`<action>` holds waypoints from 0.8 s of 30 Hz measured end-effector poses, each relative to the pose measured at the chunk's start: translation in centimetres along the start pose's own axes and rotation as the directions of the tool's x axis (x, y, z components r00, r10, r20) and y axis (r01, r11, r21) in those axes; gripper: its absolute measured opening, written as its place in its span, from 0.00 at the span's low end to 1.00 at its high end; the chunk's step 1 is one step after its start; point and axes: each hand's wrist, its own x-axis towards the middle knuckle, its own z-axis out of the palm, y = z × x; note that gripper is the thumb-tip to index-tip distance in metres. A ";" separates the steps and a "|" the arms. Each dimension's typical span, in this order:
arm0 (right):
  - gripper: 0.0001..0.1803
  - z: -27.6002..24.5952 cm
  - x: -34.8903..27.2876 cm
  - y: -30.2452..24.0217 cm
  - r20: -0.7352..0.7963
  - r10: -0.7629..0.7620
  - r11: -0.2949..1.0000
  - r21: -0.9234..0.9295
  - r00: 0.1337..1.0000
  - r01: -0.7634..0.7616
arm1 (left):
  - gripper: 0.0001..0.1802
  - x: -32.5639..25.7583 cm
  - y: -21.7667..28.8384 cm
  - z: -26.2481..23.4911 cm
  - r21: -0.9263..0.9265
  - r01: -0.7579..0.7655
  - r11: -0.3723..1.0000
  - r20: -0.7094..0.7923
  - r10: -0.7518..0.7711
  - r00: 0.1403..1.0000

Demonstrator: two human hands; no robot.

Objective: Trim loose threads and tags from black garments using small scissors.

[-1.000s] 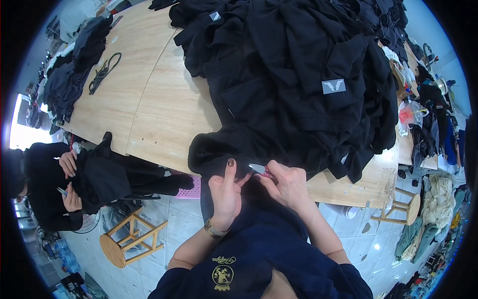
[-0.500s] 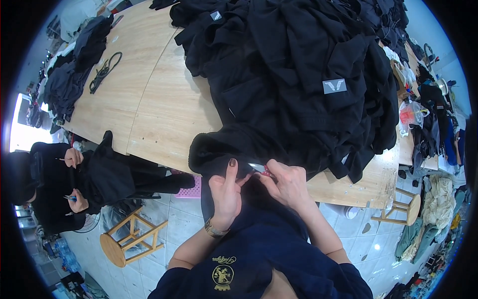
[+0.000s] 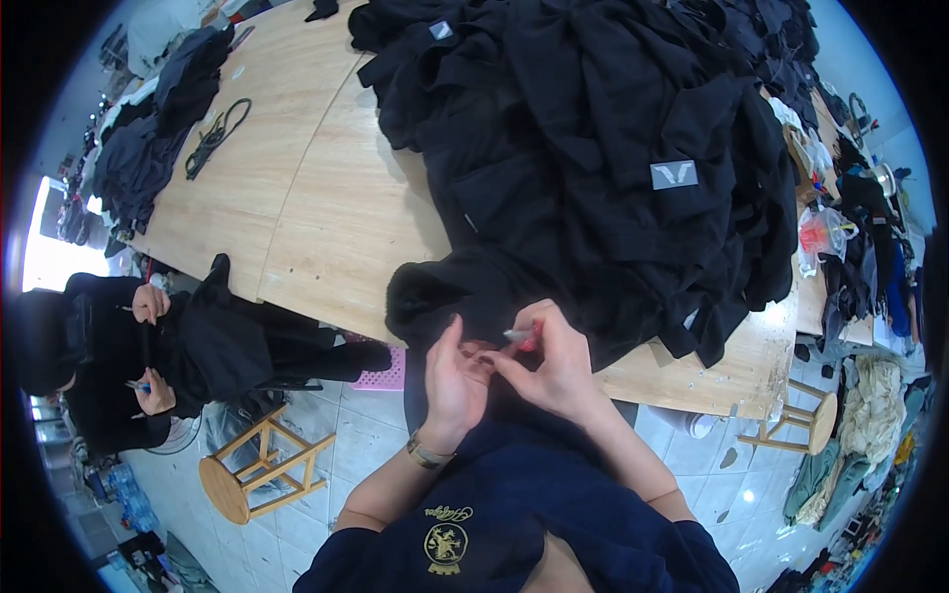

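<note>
My right hand (image 3: 556, 368) is closed around small thread snips (image 3: 525, 337) with a red handle and a silver blade. Its thumb and a fingertip meet the fingers of my left hand (image 3: 458, 387). The left palm is turned partly up, thumb raised and apart from the fingers; anything tiny between the touching fingertips is too small to make out. Both hands are over the near end of a black garment (image 3: 465, 287), whose ribbed opening sits left of them at the table edge. Beyond it is a large heap of black garments (image 3: 583, 128) with a grey patch (image 3: 674, 175).
The heap lies on a pale wooden table (image 3: 326, 212) with a dark looped cord (image 3: 217, 136). At the left, a person in black (image 3: 109, 356) handles dark cloth. Wooden stools (image 3: 229, 486) stand on the tiled floor at both sides. A pink perforated basket (image 3: 384, 373) shows below the table edge.
My right hand has drawn the snips up and slightly left, blade no longer pointed at the cloth. My left palm has turned upward, its fingers now meeting the right fingertips. The view shifted slightly.
</note>
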 end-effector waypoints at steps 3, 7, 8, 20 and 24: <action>0.14 0.3 -0.2 0.5 0.090 -0.110 0.974 -0.186 0.990 0.125 | 0.16 -0.4 -0.3 -0.4 0.031 0.031 0.999 0.020 -0.032 0.999; 0.10 -0.2 -0.7 1.0 0.125 0.070 0.996 0.038 0.990 -0.076 | 0.09 -1.2 -0.5 -0.4 0.080 0.050 0.996 -0.081 -0.043 0.996; 0.10 -0.4 -0.7 1.2 0.078 0.120 0.987 0.102 0.990 -0.128 | 0.09 -1.5 -0.4 -1.1 0.079 0.047 0.996 -0.086 -0.040 0.996; 0.21 0.6 -0.5 4.4 0.114 0.055 0.961 -0.275 0.992 -0.022 | 0.20 -0.8 1.2 -4.0 -0.230 0.212 0.950 -0.017 -0.222 0.975; 0.19 0.7 -1.0 4.8 0.161 0.031 0.944 -0.328 0.986 0.024 | 0.22 -0.4 2.1 -2.4 -0.327 0.171 0.929 0.021 -0.174 0.985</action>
